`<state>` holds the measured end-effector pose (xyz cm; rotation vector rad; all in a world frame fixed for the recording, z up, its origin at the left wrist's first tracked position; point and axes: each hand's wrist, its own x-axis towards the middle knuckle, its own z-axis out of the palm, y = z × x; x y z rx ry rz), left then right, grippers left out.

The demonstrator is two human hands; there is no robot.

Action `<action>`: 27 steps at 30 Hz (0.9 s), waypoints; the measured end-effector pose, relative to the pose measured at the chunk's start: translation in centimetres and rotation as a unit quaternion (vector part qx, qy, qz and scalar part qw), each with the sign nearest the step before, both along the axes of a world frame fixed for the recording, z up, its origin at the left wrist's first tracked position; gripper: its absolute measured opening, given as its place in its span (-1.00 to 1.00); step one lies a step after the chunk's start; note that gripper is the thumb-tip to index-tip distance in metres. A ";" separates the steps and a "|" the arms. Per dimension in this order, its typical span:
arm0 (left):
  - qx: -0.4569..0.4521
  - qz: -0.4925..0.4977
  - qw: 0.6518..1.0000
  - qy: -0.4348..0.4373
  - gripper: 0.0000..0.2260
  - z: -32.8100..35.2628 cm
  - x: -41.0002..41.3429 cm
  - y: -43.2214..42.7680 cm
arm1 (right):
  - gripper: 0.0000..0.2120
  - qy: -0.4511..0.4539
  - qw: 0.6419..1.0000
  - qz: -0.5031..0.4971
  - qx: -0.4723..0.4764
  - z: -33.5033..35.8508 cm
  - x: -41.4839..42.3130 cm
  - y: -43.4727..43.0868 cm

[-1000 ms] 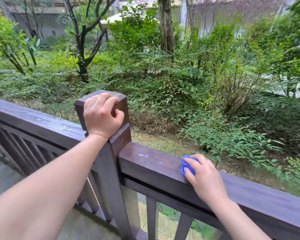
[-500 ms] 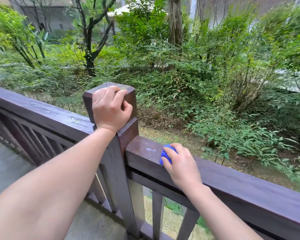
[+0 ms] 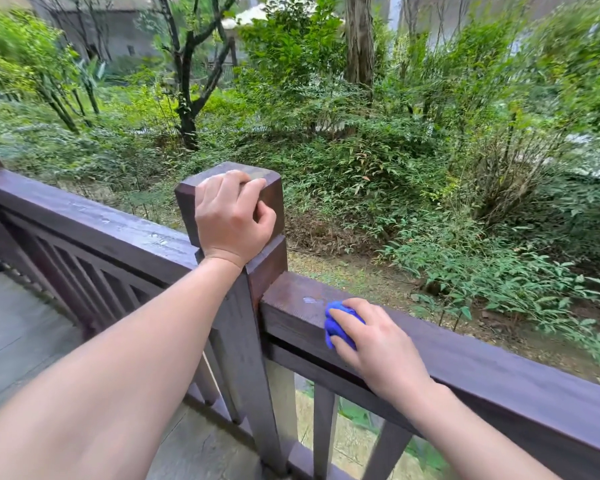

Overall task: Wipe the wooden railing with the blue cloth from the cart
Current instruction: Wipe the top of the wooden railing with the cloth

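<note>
A dark brown wooden railing (image 3: pixel 499 368) runs from the left edge down to the lower right, broken by a square post (image 3: pixel 257 188). My right hand (image 3: pixel 371 337) holds a bunched blue cloth (image 3: pixel 336 325) against the top rail just right of the post. A small wet spot (image 3: pixel 310 300) lies on the rail just left of the cloth. My left hand (image 3: pixel 232 216) grips the top of the post with curled fingers. The cart is not in view.
Slanted balusters (image 3: pixel 94 285) fill the railing's left section, upright ones (image 3: pixel 323 427) the right. A grey paved floor (image 3: pixel 21 341) lies on my side. Beyond the rail are dense bushes (image 3: pixel 395 174), trees and a bare dirt strip (image 3: pixel 354 271).
My right hand has slid the blue cloth leftward along the top rail toward the post. My left hand has stayed gripping the post top. The camera has shifted.
</note>
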<state>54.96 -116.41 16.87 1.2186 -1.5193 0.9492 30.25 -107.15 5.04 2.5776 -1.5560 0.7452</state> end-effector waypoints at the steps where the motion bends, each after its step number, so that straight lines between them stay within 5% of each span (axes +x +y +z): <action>1: -0.001 0.001 1.000 0.001 -0.79 0.0 0.0 0.0 | -0.69 -0.006 1.000 -0.025 0.006 0.1 -0.5 -0.6; 5: 0.004 0.003 1.000 0.005 -0.79 0.1 0.0 0.2 | -0.76 -0.043 0.993 -0.100 0.045 1.5 2.6 -3.3; 11: 0.011 0.007 1.000 0.012 -0.78 -0.1 0.0 0.1 | -0.74 -0.009 0.999 0.024 0.021 0.2 1.4 -1.5; 16: 0.014 0.009 1.000 0.014 -0.79 0.1 -0.1 0.2 | -0.76 -0.037 0.995 -0.081 0.046 1.5 3.6 -4.1; 21: 0.008 0.004 1.000 0.011 -0.79 -0.1 0.1 0.0 | -0.70 -0.022 0.997 0.070 0.029 0.5 3.7 -3.2; 25: 0.012 0.011 1.000 0.011 -0.78 0.0 0.0 0.1 | -0.73 -0.043 0.995 -0.066 0.059 1.8 5.2 -6.5; 27: 0.013 0.009 1.000 0.007 -0.78 0.1 -0.1 0.1 | -0.72 -0.032 0.997 -0.049 0.055 2.0 7.7 -6.2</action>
